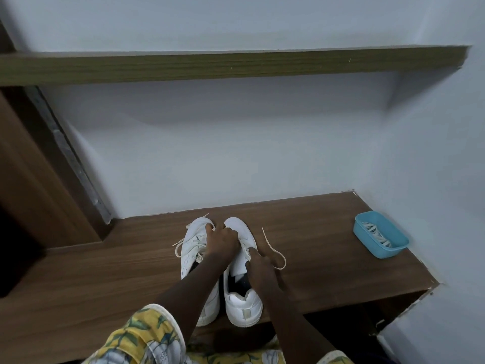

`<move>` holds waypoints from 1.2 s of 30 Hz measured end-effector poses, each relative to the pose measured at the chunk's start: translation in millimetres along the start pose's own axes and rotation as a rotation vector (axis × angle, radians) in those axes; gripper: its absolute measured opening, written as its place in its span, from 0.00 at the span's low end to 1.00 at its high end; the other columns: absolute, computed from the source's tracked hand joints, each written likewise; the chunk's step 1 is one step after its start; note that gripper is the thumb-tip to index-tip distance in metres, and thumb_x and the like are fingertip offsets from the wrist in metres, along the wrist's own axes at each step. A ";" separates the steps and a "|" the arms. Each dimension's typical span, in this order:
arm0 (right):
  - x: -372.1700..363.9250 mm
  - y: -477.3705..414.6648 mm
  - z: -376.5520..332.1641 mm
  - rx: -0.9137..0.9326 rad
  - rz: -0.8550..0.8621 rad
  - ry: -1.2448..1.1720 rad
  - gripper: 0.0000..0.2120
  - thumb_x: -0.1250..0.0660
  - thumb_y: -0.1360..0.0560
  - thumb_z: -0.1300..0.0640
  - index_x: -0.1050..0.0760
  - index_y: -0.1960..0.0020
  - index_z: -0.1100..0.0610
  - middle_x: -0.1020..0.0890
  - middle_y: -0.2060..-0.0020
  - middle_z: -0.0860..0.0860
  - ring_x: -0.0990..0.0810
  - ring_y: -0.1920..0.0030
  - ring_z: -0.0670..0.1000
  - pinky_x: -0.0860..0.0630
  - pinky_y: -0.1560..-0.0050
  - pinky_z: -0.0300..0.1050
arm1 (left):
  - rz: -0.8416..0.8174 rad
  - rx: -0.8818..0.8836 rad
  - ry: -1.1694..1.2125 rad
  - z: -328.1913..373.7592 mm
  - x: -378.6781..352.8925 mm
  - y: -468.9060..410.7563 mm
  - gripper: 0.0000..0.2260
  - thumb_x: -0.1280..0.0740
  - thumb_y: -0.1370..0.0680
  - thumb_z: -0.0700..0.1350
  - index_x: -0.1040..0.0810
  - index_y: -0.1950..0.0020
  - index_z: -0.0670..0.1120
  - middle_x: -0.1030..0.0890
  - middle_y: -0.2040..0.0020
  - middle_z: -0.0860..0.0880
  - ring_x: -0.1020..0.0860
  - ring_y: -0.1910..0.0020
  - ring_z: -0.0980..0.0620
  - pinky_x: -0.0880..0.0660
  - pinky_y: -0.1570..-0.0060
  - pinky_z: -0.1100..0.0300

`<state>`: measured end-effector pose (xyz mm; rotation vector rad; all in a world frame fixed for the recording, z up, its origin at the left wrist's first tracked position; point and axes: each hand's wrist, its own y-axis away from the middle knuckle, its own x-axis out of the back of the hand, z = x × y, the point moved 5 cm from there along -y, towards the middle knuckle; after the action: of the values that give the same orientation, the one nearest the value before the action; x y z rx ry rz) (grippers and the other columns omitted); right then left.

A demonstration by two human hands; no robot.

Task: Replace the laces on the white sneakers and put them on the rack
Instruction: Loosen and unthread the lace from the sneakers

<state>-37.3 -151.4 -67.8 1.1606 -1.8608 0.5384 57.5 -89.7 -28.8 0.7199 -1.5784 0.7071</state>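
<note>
Low at centre frame, the white sneakers (244, 306) sit on the wooden bench (328, 232). Your left hand (223, 239) curls around one shoe's front, and your right hand (261, 266) pinches its old lace (268, 241). You're likely still unlacing, so pull it free, then fetch fresh laces from the blue tub (378, 249) at right.

Lighting dim and flat with a cool blue-grey cast; source not visible. Soft shadow lies beneath the upper shelf (236, 67) on the wall (236, 140). Wide-angle bending at edges; slight overall softness.

No text, label, brand or number can be read anywhere.
</note>
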 end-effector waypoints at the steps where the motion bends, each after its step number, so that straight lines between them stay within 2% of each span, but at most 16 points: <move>1: 0.0 0.2 0.2 -0.001 0.000 -0.010 0.17 0.44 0.21 0.62 0.33 0.32 0.58 0.22 0.42 0.59 0.23 0.42 0.56 0.28 0.47 0.45 | 0.009 0.012 0.004 -0.8 -1.1 0.2 0.11 0.43 0.21 0.43 0.21 0.49 0.47 0.19 0.49 0.49 0.29 0.41 0.48 0.40 0.40 0.47; 8: -0.8 -0.8 1.0 0.014 0.009 0.002 0.16 0.44 0.21 0.62 0.33 0.33 0.58 0.22 0.41 0.57 0.24 0.40 0.55 0.31 0.45 0.43 | 0.034 0.100 0.007 -8.7 1.2 3.7 0.11 0.44 0.22 0.39 0.25 0.44 0.46 0.21 0.47 0.49 0.29 0.40 0.47 0.38 0.41 0.48; 13: 0.5 -0.2 0.9 0.003 0.017 0.050 0.15 0.44 0.21 0.61 0.32 0.35 0.57 0.22 0.42 0.56 0.24 0.41 0.55 0.29 0.45 0.45 | 0.037 0.288 0.076 -35.3 -6.1 7.0 0.10 0.44 0.21 0.43 0.26 0.44 0.46 0.22 0.48 0.50 0.27 0.42 0.47 0.36 0.41 0.47; 19: -3.4 -0.2 1.7 -0.043 -0.016 0.023 0.15 0.45 0.21 0.60 0.33 0.35 0.57 0.22 0.42 0.58 0.23 0.42 0.58 0.27 0.45 0.47 | 0.059 0.542 0.299 -58.1 -5.6 14.0 0.10 0.44 0.21 0.46 0.27 0.46 0.44 0.21 0.45 0.46 0.28 0.41 0.44 0.36 0.41 0.49; 22: -1.3 0.3 2.6 -0.033 -0.004 0.050 0.16 0.44 0.21 0.59 0.33 0.34 0.56 0.23 0.42 0.58 0.23 0.41 0.57 0.28 0.44 0.46 | 0.062 0.459 0.351 -50.2 -3.9 12.8 0.13 0.42 0.22 0.50 0.27 0.41 0.46 0.24 0.41 0.47 0.31 0.38 0.44 0.37 0.40 0.48; 24: -1.0 0.1 2.6 -0.028 0.001 0.054 0.16 0.44 0.20 0.59 0.34 0.33 0.56 0.23 0.41 0.58 0.23 0.41 0.57 0.28 0.44 0.46 | 0.042 0.318 0.349 -39.2 -0.2 9.5 0.16 0.40 0.23 0.53 0.28 0.37 0.50 0.26 0.38 0.50 0.35 0.34 0.46 0.40 0.37 0.46; 27: -1.8 -0.3 1.8 -0.023 -0.003 0.036 0.16 0.44 0.21 0.59 0.34 0.33 0.56 0.22 0.41 0.58 0.23 0.41 0.57 0.28 0.44 0.46 | 0.001 0.137 0.240 -18.9 5.5 6.0 0.15 0.41 0.23 0.54 0.25 0.38 0.53 0.25 0.38 0.53 0.37 0.33 0.48 0.43 0.37 0.44; 31: -1.4 0.0 2.5 -0.018 -0.003 0.016 0.16 0.44 0.21 0.60 0.33 0.33 0.57 0.22 0.42 0.59 0.22 0.42 0.57 0.28 0.47 0.45 | -0.013 0.066 0.132 -3.3 8.2 7.0 0.13 0.42 0.23 0.47 0.21 0.42 0.51 0.23 0.43 0.54 0.37 0.34 0.48 0.43 0.38 0.44; 36: -2.1 -0.4 2.6 -0.010 0.000 0.023 0.16 0.43 0.20 0.59 0.33 0.33 0.57 0.22 0.41 0.58 0.23 0.41 0.57 0.28 0.44 0.46 | -0.010 0.087 0.048 -0.3 14.2 11.0 0.11 0.42 0.23 0.39 0.22 0.47 0.45 0.21 0.46 0.50 0.37 0.33 0.47 0.42 0.37 0.42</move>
<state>-37.7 -152.4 -71.0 1.1436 -1.8412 0.5398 47.6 -83.5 -15.2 0.7692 -1.5064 0.7840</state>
